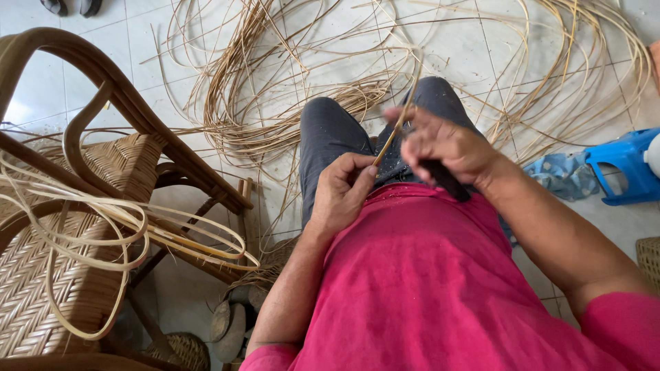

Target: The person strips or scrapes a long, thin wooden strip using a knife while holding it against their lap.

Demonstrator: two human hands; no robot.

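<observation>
Material: pale rattan, in thin flat strands, is everywhere in this view from my head camera.
Left hand: my left hand [342, 192] pinches the lower end of one rattan strip [397, 124] between thumb and fingers; the grip is narrow and closed on the strip.
Right hand: my right hand [443, 145] is wrapped around a dark knife handle [445, 180], which sticks out below my palm; the blade is hidden by my fingers, so I cannot tell exactly where it meets the strip.
Where the strip is: it rises at a slant from my left fingers, passes the right hand, and ends above my knees, held over my lap.
Clothing: I wear a pink shirt [419, 275] and dark grey trousers [330, 137].
Floor: the white tiled floor [75, 89] carries a large loose tangle of rattan strands [289, 89] in front of my knees.
Left side: a woven rattan chair [82, 206] stands close beside me, with looped pale strands draped over its seat.
Right side: a blue plastic stool [622, 168] lies near a crumpled blue cloth [560, 175].
Step in hand: I judge that I am shaving or trimming the strip with the knife.
Next move: it seems to call for steady tension from the left hand and a shallow, controlled stroke away from my fingers.
</observation>
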